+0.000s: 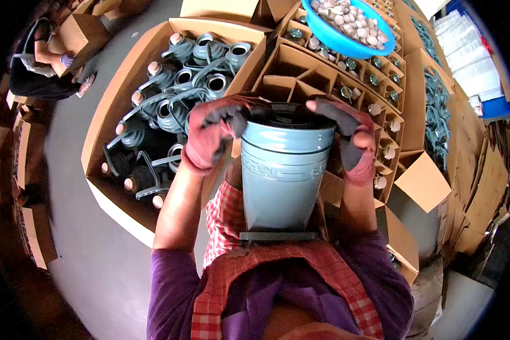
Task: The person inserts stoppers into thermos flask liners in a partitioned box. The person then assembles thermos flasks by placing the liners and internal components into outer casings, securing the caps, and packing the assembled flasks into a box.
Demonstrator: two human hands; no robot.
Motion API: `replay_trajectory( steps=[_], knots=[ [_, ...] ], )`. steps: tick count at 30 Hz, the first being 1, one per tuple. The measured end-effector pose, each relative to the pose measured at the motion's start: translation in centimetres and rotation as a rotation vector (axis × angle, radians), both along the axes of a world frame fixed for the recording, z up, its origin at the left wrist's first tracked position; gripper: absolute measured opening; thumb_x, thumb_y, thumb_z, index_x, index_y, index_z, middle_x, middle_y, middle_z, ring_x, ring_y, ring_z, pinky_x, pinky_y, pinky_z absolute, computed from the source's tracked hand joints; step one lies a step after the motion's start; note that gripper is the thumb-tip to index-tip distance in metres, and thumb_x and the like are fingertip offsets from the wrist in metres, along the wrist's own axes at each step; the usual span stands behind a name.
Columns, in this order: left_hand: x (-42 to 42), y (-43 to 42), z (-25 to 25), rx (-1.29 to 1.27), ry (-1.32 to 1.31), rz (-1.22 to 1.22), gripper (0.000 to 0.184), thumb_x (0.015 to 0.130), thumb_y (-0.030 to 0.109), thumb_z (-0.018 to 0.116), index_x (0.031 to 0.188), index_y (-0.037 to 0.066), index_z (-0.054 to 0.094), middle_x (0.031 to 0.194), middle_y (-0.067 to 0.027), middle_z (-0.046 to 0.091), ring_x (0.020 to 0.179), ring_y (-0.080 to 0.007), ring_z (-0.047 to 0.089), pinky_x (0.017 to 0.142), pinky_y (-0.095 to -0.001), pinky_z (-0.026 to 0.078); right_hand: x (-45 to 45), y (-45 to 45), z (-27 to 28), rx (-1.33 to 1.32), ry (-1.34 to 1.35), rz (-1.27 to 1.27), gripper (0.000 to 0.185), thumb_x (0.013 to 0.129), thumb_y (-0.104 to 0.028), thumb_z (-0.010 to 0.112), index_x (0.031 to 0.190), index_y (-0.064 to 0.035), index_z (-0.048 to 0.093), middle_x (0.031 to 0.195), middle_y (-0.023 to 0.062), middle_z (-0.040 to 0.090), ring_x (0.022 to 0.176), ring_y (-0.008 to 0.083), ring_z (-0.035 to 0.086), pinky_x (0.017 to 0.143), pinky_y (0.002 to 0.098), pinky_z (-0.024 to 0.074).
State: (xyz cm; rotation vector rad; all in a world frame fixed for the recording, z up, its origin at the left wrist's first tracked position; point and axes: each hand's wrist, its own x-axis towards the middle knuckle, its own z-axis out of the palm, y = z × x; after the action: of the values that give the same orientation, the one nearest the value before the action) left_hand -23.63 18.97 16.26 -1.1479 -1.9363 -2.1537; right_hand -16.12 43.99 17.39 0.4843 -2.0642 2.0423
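Note:
A glossy blue-grey flask casing (283, 187) with an embossed band stands upright against my apron, a dark base under it. At its top sits a black ring (286, 115), partly covered by my fingers. My left hand (218, 133), in a maroon and black glove, curls closed at the left of the rim. On the opposite side my gloved right hand (354, 136) is bent round the rim, its fingers closed against the edge. Bare fingertips show through the right glove. The inside of the casing is hidden.
A carton (102, 130) at left holds several blue-grey flask tops with handles and stoppers. A divided carton (286, 62) with glass flasks stands ahead, under a blue basin (317, 31) of pale round pieces. Blue-grey handles (436, 113) fill a box at right. Another person (42, 68) handles a carton.

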Motion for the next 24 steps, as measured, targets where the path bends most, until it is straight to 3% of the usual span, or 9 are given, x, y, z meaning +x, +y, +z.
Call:
replay_trajectory(
  steps=[2,3,6,10,12,15,18,21,24],
  knots=[
    [-0.1,0.5,2.4,-0.097,-0.042,-0.046,0.06,0.079,0.055,0.063,0.095,-0.003,0.065,0.086,-0.0143,0.067,0.079,-0.0233,0.065,0.071,-0.0308,0.05,0.2,0.1,-0.1,0.031,-0.005,0.008,0.092,0.084,-0.073,0.031,0.125,0.0075,0.049,0.124,0.0171,0.056,0.112,0.0245,0.055,0.094,0.0372,0.0453],
    [-0.4,0.9,4.2,-0.183,0.134,-0.145,0.058,0.077,0.052,0.065,0.097,-0.002,0.064,0.083,-0.0152,0.066,0.075,-0.0264,0.065,0.07,-0.0315,0.05,-0.8,-1.3,-1.6,-0.614,-0.177,0.096,0.097,0.08,-0.076,0.036,0.129,0.0066,0.045,0.127,0.0173,0.054,0.112,0.0248,0.055,0.094,0.0377,0.0449],
    [4.2,5.2,8.4,-0.512,0.567,0.162,0.048,0.074,0.047,0.067,0.095,0.004,0.065,0.089,-0.0157,0.064,0.083,-0.0344,0.063,0.071,-0.0379,0.051,-3.5,-3.0,-4.6,-1.047,-0.207,0.544,0.098,0.08,-0.077,0.034,0.131,0.0061,0.043,0.127,0.0184,0.053,0.112,0.0257,0.055,0.097,0.0373,0.0426],
    [-1.1,1.0,-0.6,-0.117,0.283,0.024,0.037,0.081,0.034,0.063,0.09,-0.002,0.065,0.094,-0.0207,0.065,0.087,-0.0293,0.065,0.078,-0.0341,0.051,0.7,-0.2,0.8,0.003,0.045,-0.013,0.095,0.08,-0.077,0.03,0.116,0.0056,0.059,0.121,0.0191,0.058,0.109,0.0262,0.057,0.098,0.0387,0.0412],
    [0.1,0.6,0.1,-0.012,-0.095,-0.114,0.041,0.081,0.039,0.063,0.089,-0.002,0.065,0.089,-0.0167,0.066,0.081,-0.0268,0.065,0.071,-0.0324,0.05,-0.2,0.0,0.0,-0.14,-0.063,0.004,0.096,0.08,-0.078,0.032,0.122,0.0055,0.054,0.122,0.0187,0.057,0.109,0.0279,0.057,0.098,0.0409,0.0418],
    [2.1,3.6,7.5,-0.315,0.473,0.099,0.041,0.077,0.042,0.066,0.089,0.003,0.065,0.084,-0.014,0.064,0.073,-0.0306,0.063,0.066,-0.0353,0.049,-4.1,-2.4,-3.4,-1.2,-0.254,0.737,0.094,0.081,-0.073,0.039,0.135,0.0037,0.038,0.126,0.0178,0.054,0.112,0.0284,0.055,0.098,0.0413,0.0428],
    [1.4,4.2,5.5,-0.251,0.591,0.007,0.035,0.08,0.036,0.065,0.089,0.003,0.066,0.091,-0.0164,0.064,0.08,-0.0333,0.064,0.071,-0.0375,0.051,-3.0,-1.6,-4.8,-0.844,-0.248,0.371,0.093,0.079,-0.074,0.04,0.127,0.0048,0.046,0.122,0.0195,0.056,0.109,0.0279,0.057,0.096,0.039,0.044],
    [-1.4,0.6,0.0,-0.032,0.134,-0.106,0.039,0.083,0.034,0.063,0.093,-0.004,0.065,0.095,-0.0162,0.066,0.085,-0.0254,0.064,0.076,-0.0342,0.051,0.0,-0.4,2.6,0.164,0.018,0.031,0.097,0.075,-0.079,0.039,0.116,0.0069,0.057,0.116,0.0216,0.059,0.104,0.0273,0.06,0.093,0.0373,0.0467],
    [-1.2,0.2,2.7,-0.146,-0.028,-0.248,0.046,0.082,0.044,0.063,0.09,-0.002,0.065,0.091,-0.0151,0.066,0.084,-0.0255,0.065,0.073,-0.0342,0.05,-1.7,-0.4,-0.8,-0.314,-0.205,0.07,0.098,0.078,-0.079,0.034,0.119,0.0074,0.055,0.12,0.0187,0.058,0.098,0.0275,0.063,0.088,0.037,0.0496]
  ],
)
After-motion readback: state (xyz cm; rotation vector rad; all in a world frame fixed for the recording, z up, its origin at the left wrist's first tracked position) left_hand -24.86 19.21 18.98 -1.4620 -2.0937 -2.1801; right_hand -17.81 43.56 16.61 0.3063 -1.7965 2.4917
